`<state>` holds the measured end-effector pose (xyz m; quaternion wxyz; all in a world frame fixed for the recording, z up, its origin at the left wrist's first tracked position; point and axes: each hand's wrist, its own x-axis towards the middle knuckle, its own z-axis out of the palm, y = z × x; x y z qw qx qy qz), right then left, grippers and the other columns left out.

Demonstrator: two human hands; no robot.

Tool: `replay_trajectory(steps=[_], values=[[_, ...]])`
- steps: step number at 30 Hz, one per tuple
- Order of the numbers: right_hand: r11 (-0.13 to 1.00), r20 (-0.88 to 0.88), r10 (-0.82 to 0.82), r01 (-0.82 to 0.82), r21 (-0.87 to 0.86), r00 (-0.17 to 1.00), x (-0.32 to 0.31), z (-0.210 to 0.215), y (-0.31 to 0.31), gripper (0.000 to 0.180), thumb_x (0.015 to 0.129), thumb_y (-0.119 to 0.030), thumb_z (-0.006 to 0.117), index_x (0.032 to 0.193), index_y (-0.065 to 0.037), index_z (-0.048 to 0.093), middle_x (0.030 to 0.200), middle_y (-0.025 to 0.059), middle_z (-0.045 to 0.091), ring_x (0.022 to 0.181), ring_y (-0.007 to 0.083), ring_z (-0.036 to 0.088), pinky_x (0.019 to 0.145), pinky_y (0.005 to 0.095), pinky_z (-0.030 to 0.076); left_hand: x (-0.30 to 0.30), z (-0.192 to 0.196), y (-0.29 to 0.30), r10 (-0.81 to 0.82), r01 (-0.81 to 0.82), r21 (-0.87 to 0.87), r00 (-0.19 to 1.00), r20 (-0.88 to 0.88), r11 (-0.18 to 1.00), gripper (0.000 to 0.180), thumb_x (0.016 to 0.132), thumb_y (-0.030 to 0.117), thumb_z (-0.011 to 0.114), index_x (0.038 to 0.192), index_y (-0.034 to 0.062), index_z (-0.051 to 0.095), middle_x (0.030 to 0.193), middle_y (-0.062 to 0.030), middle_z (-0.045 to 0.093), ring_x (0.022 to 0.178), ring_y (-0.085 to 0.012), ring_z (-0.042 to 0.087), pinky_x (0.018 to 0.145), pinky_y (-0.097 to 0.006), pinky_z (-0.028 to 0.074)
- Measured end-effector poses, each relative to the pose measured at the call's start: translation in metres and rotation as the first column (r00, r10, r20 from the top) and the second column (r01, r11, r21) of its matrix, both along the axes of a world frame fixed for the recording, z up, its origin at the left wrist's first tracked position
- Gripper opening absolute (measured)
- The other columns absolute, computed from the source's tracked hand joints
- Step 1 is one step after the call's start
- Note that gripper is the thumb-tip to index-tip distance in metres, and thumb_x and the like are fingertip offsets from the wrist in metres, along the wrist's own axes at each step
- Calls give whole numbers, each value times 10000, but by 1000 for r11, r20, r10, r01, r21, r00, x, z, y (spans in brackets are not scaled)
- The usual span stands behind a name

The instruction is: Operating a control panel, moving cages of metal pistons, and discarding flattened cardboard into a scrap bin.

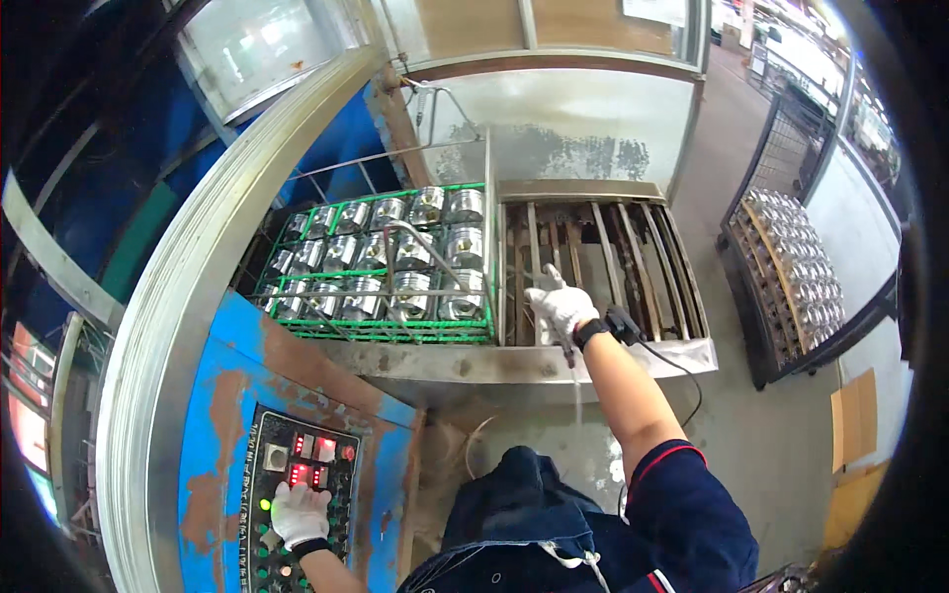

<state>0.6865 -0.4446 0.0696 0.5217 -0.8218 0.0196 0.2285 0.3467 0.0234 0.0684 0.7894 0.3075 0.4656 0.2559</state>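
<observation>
My left hand (pixel 301 515), in a white glove, rests on the control panel (pixel 338 442) with its fingers stretched toward the lit red displays. It grips nothing that I can see. My right hand (pixel 561 305), also gloved, reaches out over the metal rail rack (pixel 599 267), fingers apart and nothing visible in them. A small dark piece juts down below that hand; what it is I cannot make out. Left of the right hand, a wire basket (pixel 488 212) with green-coated bars holds several rows of shiny metal pistons (pixel 411 293).
A black cart (pixel 756 341) at the right carries many more metal parts (pixel 793 257). A thick pale metal frame (pixel 188 287) arches beside the blue, rust-patched console (pixel 213 395). From a black device (pixel 623 322) at my right wrist, a cable hangs down. Cardboard (pixel 854 420) stands at the right.
</observation>
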Motion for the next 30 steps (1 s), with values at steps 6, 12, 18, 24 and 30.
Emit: replay_trajectory(steps=[6,12,18,24,30], values=[[992,-14,-110,109,-59,994,39,-8,43,760,951,-291,631,1583,-219,215,779,104,681,556,196,644,461,375,567,1,-2,12,54,-55,-20,998,-39,998,300,922,389,608,782,137,524,671,9,459,597,-213,421,585,-407,426],[648,138,477,-241,-723,868,104,-41,45,390,920,-444,591,1064,-98,700,877,132,730,766,273,716,712,396,581,-6,-25,35,-79,77,35,995,63,996,198,904,357,617,839,178,564,688,15,486,639,-229,496,640,-454,468],[776,200,365,-178,-605,909,141,-80,43,498,926,-545,581,1103,-98,711,984,167,728,898,315,707,782,388,571,-29,-61,61,-177,253,352,956,-236,901,249,920,401,614,944,154,641,835,-34,658,763,-248,613,750,-439,534],[926,-201,-36,108,361,979,159,-78,52,452,851,-311,781,1148,15,681,1044,115,733,838,218,698,675,352,568,-4,-36,65,-34,61,103,971,-238,993,222,908,361,642,916,139,623,846,-37,643,772,-246,595,750,-467,534],[956,59,136,-115,-270,989,161,-81,114,502,851,-327,775,1218,-9,650,1082,135,721,871,232,700,718,356,570,-29,-66,90,-212,324,472,938,-275,820,282,897,379,668,953,104,646,873,-72,649,833,-259,617,762,-449,535]])
